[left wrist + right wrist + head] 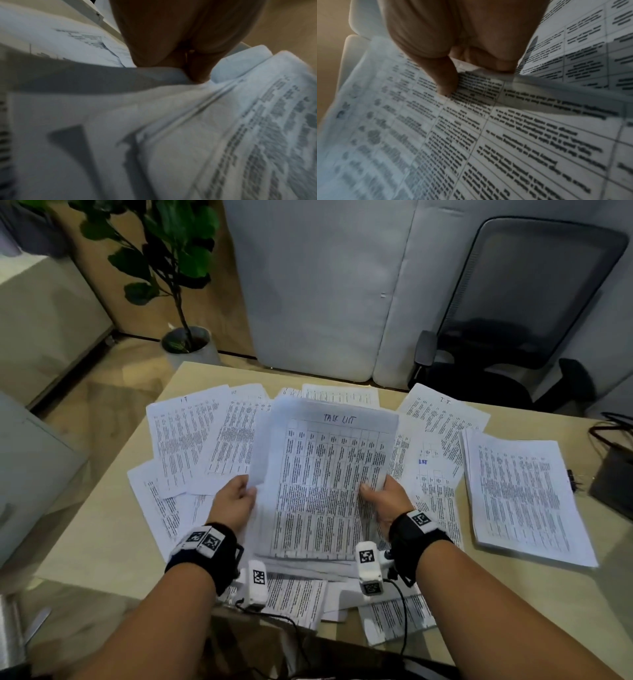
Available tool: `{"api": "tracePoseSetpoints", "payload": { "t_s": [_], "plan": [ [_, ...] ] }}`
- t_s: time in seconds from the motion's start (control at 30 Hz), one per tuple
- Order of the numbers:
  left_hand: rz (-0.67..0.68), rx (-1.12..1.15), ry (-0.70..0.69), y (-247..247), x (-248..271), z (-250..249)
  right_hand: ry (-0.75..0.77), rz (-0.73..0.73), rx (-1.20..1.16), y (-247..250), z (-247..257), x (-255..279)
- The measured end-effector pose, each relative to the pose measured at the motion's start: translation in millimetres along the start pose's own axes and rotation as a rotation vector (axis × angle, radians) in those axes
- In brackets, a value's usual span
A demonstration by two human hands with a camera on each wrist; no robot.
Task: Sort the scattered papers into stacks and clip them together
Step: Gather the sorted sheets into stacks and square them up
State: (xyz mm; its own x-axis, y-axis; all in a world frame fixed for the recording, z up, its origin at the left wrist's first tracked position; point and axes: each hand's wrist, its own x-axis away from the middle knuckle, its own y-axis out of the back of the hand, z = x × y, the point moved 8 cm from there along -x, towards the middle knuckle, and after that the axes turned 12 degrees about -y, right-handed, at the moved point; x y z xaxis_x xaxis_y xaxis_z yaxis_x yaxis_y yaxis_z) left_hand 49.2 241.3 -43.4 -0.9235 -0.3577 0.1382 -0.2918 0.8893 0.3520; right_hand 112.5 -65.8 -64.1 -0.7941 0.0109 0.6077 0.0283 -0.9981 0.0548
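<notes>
Left hand (236, 501) and right hand (385, 501) grip the held sheaf (329, 484) by its side edges. Loose papers (191, 440) lie spread beneath it on the table (102, 542)

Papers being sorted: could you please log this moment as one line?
left hand holds sheaf | right hand holds sheaf | stack unclipped

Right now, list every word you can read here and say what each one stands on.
"TASK LIST": handwritten in blue atop the held sheet.
"LIST", partly covered: blue, on a sheet right of it.
Headings on far sheets: too blurred.
Printed tables: unreadable.
Wristband markers: patterns only.
</notes>
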Motion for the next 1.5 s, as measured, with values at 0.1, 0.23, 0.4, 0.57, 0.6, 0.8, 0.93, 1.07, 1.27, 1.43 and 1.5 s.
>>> {"api": "tracePoseSetpoints", "payload": {
  "t_s": [0.1,0.23,0.4,0.57,0.6,0.8,0.93,1.07,1.27,1.43,1.5],
  "plan": [
    [0.184,-0.426,-0.002,-18,-2,10,0.02,-0.164,0.259,13,3,1],
    [0.249,-0.857,0.169,-17,15,28,-0.132,-0.268,0.43,38,-20,1],
    [0.19,-0.709,0.201,-16,18,27,-0.257,-0.374,0.395,70,-43,4],
    [0.031,-0.559,0.023,-5,16,10,-0.208,-0.32,0.253,75,-40,12],
    [-0.012,-0.491,0.01,-3,16,6,-0.175,-0.281,0.246,72,-35,14],
    [-0.001,-0.154,-0.03,-14,5,-24,-0.047,-0.058,0.092,45,-7,22],
    [0.047,0.004,-0.091,-31,7,-58,0.021,-0.004,-0.038,35,21,34],
    [0.061,0.096,-0.131,-45,12,-97,0.129,0.035,-0.067,29,52,48],
    [-0.005,0.179,-0.237,-53,19,-142,0.284,-0.08,0.03,36,85,66],
    [0.009,0.376,-0.357,-60,18,-168,0.374,-0.086,-0.198,55,107,75],
    [0.007,0.448,-0.348,-63,17,-166,0.417,-0.083,-0.185,57,108,75]
  ]
}}
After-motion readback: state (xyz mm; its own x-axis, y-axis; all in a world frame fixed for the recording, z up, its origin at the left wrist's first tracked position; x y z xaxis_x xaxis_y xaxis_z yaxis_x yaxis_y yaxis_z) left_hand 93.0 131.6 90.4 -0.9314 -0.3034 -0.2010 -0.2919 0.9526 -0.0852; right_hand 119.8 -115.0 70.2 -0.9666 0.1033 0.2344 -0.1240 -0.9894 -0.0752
